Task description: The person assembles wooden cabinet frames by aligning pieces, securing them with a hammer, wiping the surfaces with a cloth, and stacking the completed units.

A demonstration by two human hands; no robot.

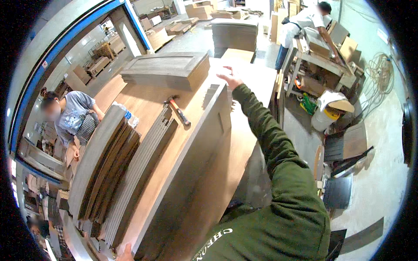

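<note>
A grey-brown cabinet door (187, 161) with a recessed panel stands on its long edge on the wooden worktable, running away from me. My left hand (125, 254), mostly cut off by the lower edge, grips the door's near end with a finger or thumb showing. At the far end, my right hand (230, 77) is open beside the upper corner, fingers apart; whether it touches the door I cannot tell. Left of the door lies a stack of thin grey strips (141, 174). A hammer (178, 111) with an orange and black handle lies past the strips.
Curved panels (102, 161) are stacked at the left, a plastic bottle (130, 118) behind them. More cabinet doors (167, 67) lie stacked at the table's far end. One person (76, 113) is at the left side; another (305, 24) leans over a bench at the far right, near a white bucket (324, 115).
</note>
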